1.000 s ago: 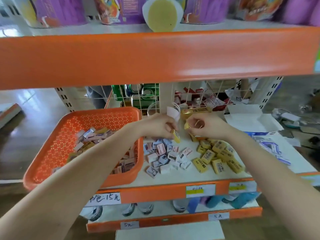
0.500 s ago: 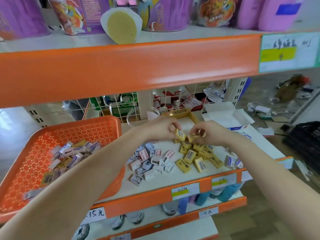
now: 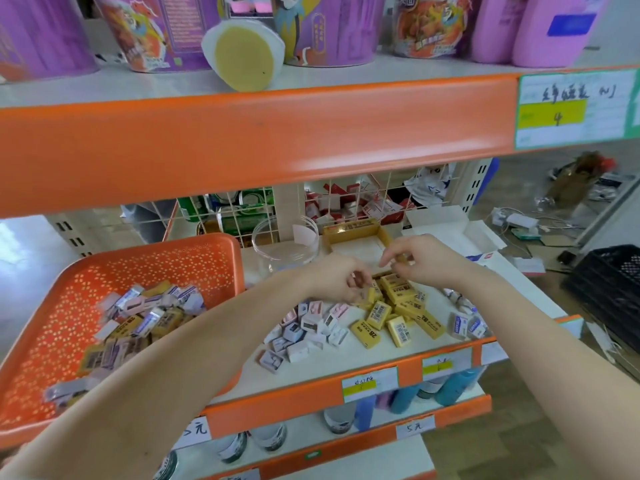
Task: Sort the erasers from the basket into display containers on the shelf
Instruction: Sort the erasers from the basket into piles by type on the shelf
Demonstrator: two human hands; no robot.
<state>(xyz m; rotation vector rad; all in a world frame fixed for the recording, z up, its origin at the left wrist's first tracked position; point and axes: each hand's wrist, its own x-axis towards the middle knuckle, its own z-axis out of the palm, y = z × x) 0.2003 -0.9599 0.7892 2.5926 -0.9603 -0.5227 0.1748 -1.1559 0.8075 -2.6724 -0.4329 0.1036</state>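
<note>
My left hand [image 3: 341,278] hovers at the left end of a pile of yellow erasers [image 3: 398,308] on the shelf, fingers curled on one yellow eraser [image 3: 369,295]. My right hand [image 3: 424,261] is just behind the pile with thumb and forefinger pinched close. Blur hides whether they hold anything. Behind my hands stand a yellow cardboard box [image 3: 351,231] and a clear round container [image 3: 285,245]. Pink and white erasers [image 3: 304,332] lie left of the yellow ones. The orange basket [image 3: 156,249] at left holds several mixed erasers.
A few blue-and-white erasers [image 3: 464,323] lie at the shelf's right front. An open white box [image 3: 450,228] sits behind them. The orange upper shelf edge [image 3: 259,133] overhangs close above. A wire grid [image 3: 242,209] backs the shelf. A black crate [image 3: 609,289] stands on the floor at right.
Both hands have dropped lower onto the yellow pile, and my right hand has shifted back toward the yellow box. The camera has kept turning right.
</note>
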